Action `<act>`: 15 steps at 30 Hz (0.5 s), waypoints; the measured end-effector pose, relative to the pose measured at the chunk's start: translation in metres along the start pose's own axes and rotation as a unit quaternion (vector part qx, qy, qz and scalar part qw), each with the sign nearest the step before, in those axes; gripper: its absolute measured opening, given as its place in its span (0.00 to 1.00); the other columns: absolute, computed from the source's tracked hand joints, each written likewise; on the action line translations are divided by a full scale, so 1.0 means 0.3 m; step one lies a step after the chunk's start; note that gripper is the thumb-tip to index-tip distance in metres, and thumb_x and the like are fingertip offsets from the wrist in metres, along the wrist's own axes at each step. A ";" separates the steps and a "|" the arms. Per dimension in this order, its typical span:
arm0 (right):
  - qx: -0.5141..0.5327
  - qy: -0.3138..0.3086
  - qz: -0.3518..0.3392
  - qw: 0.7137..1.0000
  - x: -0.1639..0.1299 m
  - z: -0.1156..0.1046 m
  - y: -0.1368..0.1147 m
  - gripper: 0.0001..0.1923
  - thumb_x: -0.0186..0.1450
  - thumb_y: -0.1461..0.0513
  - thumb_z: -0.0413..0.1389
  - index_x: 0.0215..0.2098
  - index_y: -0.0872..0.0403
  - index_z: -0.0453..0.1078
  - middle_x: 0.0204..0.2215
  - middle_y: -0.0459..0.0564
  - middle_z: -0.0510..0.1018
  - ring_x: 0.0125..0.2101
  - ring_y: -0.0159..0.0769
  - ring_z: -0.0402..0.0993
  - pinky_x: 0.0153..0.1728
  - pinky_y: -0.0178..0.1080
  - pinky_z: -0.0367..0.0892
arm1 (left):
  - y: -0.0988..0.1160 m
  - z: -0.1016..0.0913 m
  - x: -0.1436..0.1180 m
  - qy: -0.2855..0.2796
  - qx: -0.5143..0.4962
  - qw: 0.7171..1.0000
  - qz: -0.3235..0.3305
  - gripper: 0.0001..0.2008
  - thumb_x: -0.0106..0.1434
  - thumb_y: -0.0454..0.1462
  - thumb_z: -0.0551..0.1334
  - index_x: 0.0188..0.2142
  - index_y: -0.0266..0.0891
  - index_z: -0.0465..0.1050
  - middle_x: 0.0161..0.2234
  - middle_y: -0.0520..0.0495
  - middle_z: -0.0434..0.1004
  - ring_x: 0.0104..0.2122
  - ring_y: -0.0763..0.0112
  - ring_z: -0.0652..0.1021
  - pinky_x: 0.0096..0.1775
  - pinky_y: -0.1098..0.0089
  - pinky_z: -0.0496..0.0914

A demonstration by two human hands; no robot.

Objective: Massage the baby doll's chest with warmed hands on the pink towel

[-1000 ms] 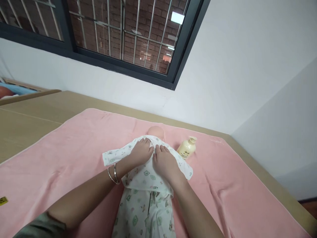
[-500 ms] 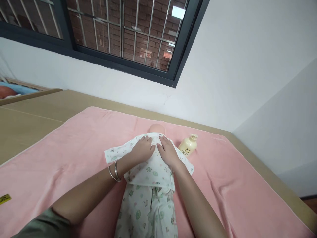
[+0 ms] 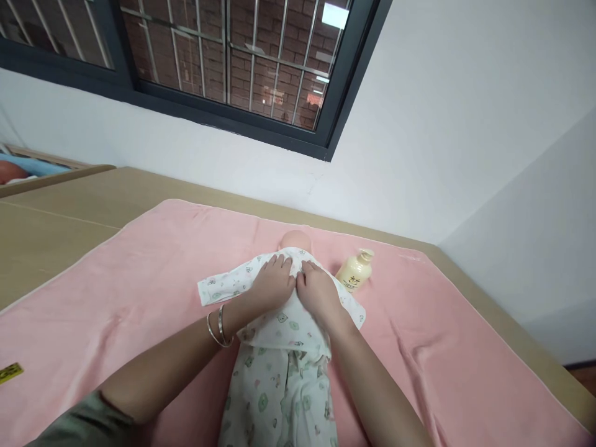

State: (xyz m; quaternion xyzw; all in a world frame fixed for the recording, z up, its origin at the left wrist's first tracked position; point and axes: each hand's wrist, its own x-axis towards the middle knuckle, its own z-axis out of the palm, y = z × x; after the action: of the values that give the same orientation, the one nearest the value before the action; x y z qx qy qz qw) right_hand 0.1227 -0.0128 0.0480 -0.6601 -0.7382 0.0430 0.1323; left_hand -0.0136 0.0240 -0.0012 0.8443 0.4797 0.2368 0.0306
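Note:
A baby doll [image 3: 279, 326] lies stretched out on a pink blanket, dressed in a white top and trousers with a small green and pink print. Its bald head [image 3: 295, 239] points away from me, and no face shows. My left hand [image 3: 274, 282] rests on the left of the doll's upper body, fingers laid out over the cloth. Beside it, my right hand [image 3: 319, 288] lies on the right part, its fingers slightly bent. The two thumbs almost meet over the middle. Neither hand holds anything that I can see.
Right of the doll, a cream pump bottle [image 3: 356, 270] leans on the pink blanket [image 3: 153, 267]. A yellow label [image 3: 10, 372] lies at the left edge. The tan tabletop [image 3: 60, 211] meets a white wall below a dark-framed window [image 3: 233, 118].
My thumbs have come closer together and the fingers of my right hand have bent a little more. Both hands stay on the doll's upper body; the bottle has not moved.

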 end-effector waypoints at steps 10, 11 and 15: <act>0.083 -0.014 -0.009 0.996 0.035 0.020 0.057 0.25 0.73 0.60 0.41 0.64 0.61 0.62 0.66 0.61 0.62 0.67 0.44 0.55 0.66 0.46 0.52 | 0.079 0.026 -0.039 0.039 0.029 0.998 -0.032 0.26 0.68 0.35 0.48 0.63 0.25 0.61 0.64 0.25 0.63 0.66 0.44 0.62 0.61 0.44 0.59; 0.097 -0.013 -0.002 0.995 0.049 0.021 0.078 0.25 0.74 0.60 0.41 0.64 0.61 0.62 0.65 0.61 0.63 0.67 0.44 0.55 0.67 0.47 0.51 | 0.098 0.026 -0.053 0.031 0.033 0.999 -0.021 0.26 0.68 0.35 0.48 0.63 0.25 0.60 0.65 0.25 0.62 0.66 0.43 0.61 0.61 0.43 0.59; 0.074 -0.016 0.030 0.997 0.055 0.034 0.077 0.27 0.74 0.59 0.39 0.66 0.66 0.58 0.66 0.66 0.61 0.68 0.47 0.52 0.67 0.50 0.49 | 0.093 0.006 -0.051 0.001 0.016 1.000 -0.009 0.27 0.68 0.35 0.48 0.64 0.24 0.60 0.65 0.25 0.60 0.67 0.44 0.60 0.63 0.46 0.57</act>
State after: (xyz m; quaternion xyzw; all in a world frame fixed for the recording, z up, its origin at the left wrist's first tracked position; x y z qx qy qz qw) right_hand 0.1410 0.0074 0.0351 -0.6696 -0.7149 0.1119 0.1674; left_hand 0.0029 -0.0034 -0.0006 0.8405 0.4906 0.2293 0.0189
